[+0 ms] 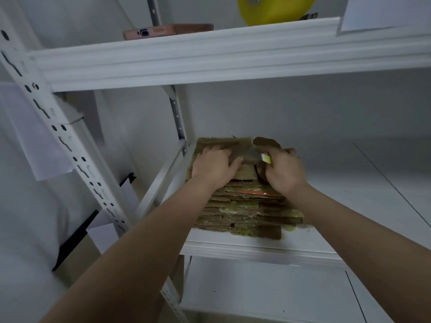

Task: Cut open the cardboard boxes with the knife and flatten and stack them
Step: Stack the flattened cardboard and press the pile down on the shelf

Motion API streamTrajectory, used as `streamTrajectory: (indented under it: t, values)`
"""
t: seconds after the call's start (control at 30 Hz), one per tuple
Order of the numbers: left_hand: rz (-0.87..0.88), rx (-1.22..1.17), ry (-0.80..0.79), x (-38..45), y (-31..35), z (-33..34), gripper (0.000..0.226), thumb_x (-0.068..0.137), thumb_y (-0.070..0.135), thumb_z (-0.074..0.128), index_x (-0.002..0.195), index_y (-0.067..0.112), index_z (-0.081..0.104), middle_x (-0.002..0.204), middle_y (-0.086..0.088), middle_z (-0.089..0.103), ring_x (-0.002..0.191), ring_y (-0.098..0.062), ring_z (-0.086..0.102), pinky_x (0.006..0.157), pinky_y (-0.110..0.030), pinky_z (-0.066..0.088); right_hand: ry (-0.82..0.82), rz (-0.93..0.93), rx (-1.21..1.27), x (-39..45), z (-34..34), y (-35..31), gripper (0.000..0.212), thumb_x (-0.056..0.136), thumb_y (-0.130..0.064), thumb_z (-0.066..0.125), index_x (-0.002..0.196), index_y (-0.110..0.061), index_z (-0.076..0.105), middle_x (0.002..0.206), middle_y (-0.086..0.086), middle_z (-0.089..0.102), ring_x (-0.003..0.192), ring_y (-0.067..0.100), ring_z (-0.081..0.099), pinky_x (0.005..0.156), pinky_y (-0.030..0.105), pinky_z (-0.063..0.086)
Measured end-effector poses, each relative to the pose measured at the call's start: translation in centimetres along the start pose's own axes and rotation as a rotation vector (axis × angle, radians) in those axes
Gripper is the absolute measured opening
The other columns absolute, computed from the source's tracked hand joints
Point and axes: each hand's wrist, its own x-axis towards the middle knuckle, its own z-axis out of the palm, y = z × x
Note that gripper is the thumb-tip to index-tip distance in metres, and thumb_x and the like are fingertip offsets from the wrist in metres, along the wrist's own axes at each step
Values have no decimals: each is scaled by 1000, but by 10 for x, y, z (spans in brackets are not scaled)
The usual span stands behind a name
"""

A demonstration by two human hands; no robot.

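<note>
Both bare forearms reach forward from the bottom edge to a stack of flattened cardboard [247, 206] lying on the white shelf board [256, 250] of a metal rack. The left hand [213, 165] lies flat on the top sheet, fingers spread and relaxed, pressing it down. The right hand [285, 170] is curled around a yellow-handled knife [265, 157], whose blade seems to point left over the top cardboard, though blur hides its edge. Higher up, on the upper shelf [210, 59], sit a pink phone [168, 31] and a yellow tape roll [272, 10].
</note>
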Motion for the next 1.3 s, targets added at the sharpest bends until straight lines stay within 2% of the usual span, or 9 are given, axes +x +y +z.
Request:
streamTrajectory:
  t: [0.2,0.4,0.47,0.53,0.6,0.73,0.83,1.03,1.3]
  values:
    - [41,-85,112,-10,-5,-15,73,88,64,17,126,21,63,127,-4,63,117,-27,54,97,-44,46,86,21,15,9,-20,-1,36,87,-3,46,121,-11,58,113,13,63,114,36,43,85,39,39]
    - [67,-68,119,-18,-1,-35,61,92,56,25,125,21,63,120,-6,65,111,-28,57,90,-42,50,127,31,-13,4,-38,-1,38,84,-1,48,120,-10,58,110,14,64,109,35,46,81,40,43]
    - [105,-55,125,-19,7,-43,54,96,53,29,125,21,62,123,-5,64,111,-26,57,88,-36,50,133,26,-19,1,-44,-2,36,85,-3,48,119,-11,58,109,14,65,107,35,47,80,40,44]
    - [160,-33,126,-20,17,-49,44,100,45,36,126,20,62,125,-2,62,112,-24,56,80,-28,46,104,28,-2,-3,-51,-4,34,86,-4,47,118,-10,58,108,14,64,105,35,48,77,39,44]
    - [211,-29,130,-21,29,-54,39,100,42,39,123,20,63,119,-2,64,108,-23,56,76,-29,46,34,45,24,-7,-58,-6,31,86,-4,45,114,-8,57,104,16,63,104,36,48,73,37,44]
    - [274,-81,129,-22,48,-59,36,98,40,42,118,21,65,110,-3,66,105,-24,55,78,-39,52,2,68,76,-21,-68,-3,18,89,-9,45,104,-10,56,99,16,62,100,35,52,74,41,49]
    - [339,-98,117,-24,61,-62,36,98,37,44,124,20,63,116,-5,65,108,-26,54,81,-42,52,37,79,82,-30,-83,3,11,93,-13,45,96,-10,55,92,14,62,89,35,57,66,36,46]
    - [417,-117,71,-21,91,-67,39,99,35,46,133,20,57,133,-2,59,121,-24,50,92,-39,48,108,150,43,-41,-112,26,16,97,-20,42,91,-11,54,82,10,60,73,31,56,59,35,44]
    - [496,-153,-18,-8,149,-49,41,99,34,46,138,20,52,141,-2,52,131,-21,43,102,-35,41,111,324,9,-58,-132,90,21,95,-28,47,92,-13,62,88,12,64,87,35,61,64,31,43]
